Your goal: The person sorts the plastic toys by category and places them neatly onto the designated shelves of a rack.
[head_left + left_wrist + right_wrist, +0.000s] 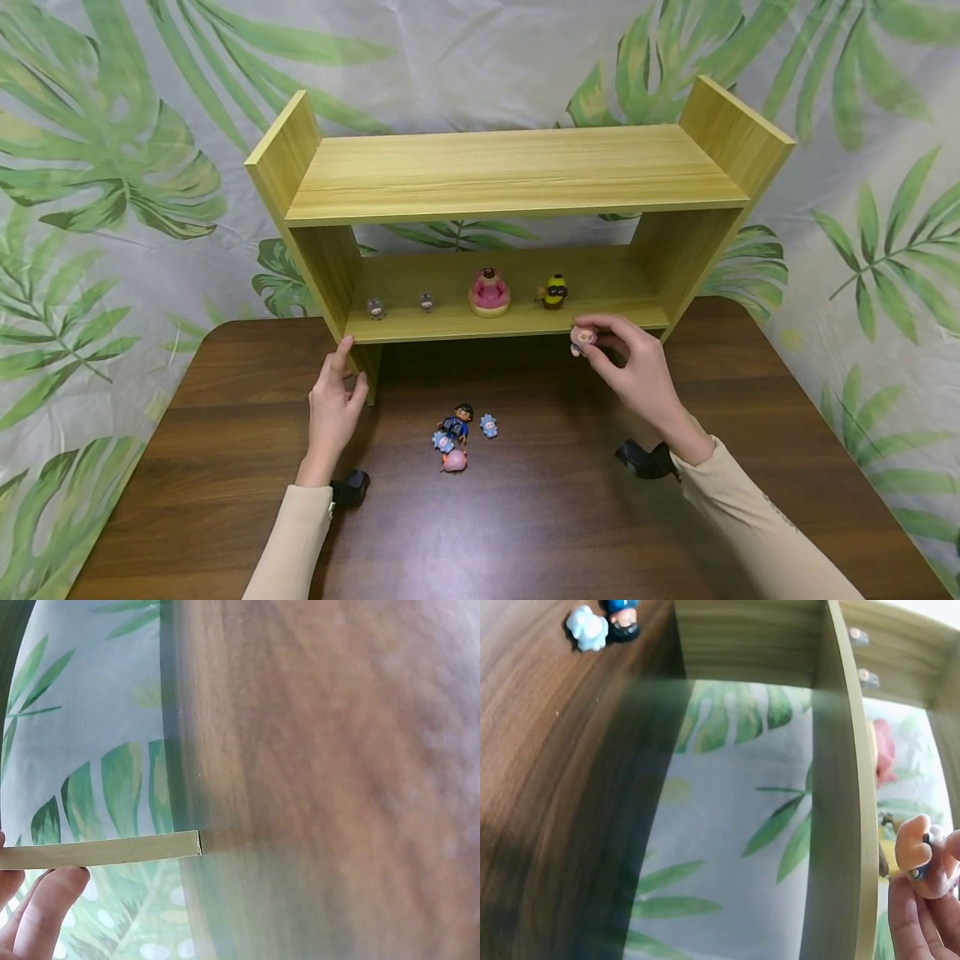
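Note:
Between thumb and fingers, my right hand [633, 358] pinches a small pinkish toy figure [582, 337] at the front edge of the middle shelf [450, 330], toward its right end. The right wrist view shows the figure's peach-coloured underside [915, 851]. My left hand [335, 408] touches the shelf unit's left side panel [318, 267] with its fingers, beside the shelf's left end. On that shelf stand two small grey figures [376, 309], a pink bear figure [490, 293] on a round base, and a yellow-and-black figure [553, 292] nearest the held one.
On the brown table [525, 517] below lie a dark-haired doll figure [457, 422], two light-blue figures [489, 426] and a pink figure [454, 461]. The unit's top shelf [510, 171] spans above. A leaf-patterned cloth [480, 67] hangs behind.

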`<state>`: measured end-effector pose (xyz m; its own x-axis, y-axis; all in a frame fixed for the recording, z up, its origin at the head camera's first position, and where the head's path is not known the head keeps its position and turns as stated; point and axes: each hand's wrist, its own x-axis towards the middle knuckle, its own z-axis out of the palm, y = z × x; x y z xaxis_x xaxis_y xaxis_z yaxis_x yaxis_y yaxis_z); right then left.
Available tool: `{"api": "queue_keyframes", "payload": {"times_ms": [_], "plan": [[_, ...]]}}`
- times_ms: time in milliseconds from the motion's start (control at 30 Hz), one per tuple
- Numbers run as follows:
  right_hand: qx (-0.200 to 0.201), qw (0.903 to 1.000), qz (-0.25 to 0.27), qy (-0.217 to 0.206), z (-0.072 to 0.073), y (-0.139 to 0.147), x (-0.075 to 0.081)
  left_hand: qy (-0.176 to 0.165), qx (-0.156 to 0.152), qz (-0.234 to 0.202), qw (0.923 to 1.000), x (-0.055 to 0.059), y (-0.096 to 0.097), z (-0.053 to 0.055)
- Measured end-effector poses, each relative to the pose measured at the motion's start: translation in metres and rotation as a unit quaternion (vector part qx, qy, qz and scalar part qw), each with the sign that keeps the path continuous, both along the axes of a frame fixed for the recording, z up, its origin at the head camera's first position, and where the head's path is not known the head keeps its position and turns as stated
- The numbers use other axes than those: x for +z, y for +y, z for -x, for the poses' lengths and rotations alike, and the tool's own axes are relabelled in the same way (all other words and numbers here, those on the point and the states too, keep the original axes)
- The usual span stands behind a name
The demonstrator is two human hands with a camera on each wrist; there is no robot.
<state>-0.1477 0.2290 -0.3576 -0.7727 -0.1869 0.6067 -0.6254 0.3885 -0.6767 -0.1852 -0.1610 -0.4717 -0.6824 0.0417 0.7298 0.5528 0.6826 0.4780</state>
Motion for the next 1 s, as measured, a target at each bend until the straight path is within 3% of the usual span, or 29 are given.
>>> {"api": "queue_keyframes", "payload": {"times_ms": [167, 400, 767, 1000], "plan": [[-0.015, 0.9998, 0.004, 0.007, 0.002, 0.003, 0.006, -0.008, 0.003, 0.002, 1.0000, 0.000, 0.000, 0.000], [-0.039, 0.9992, 0.001, 0.013, -0.006, -0.002, 0.032, 0.005, 0.001, 0.003, 1.0000, 0.001, 0.001, -0.001], [-0.077, 0.9968, 0.011, 0.016, 0.005, 0.004, 0.037, -0.002, 0.000, 0.000, 1.0000, 0.001, 0.001, -0.001], [-0.111, 0.9938, -0.009, 0.009, 0.012, 0.006, 0.038, 0.005, -0.003, -0.001, 1.0000, 0.001, 0.000, -0.001]]}}
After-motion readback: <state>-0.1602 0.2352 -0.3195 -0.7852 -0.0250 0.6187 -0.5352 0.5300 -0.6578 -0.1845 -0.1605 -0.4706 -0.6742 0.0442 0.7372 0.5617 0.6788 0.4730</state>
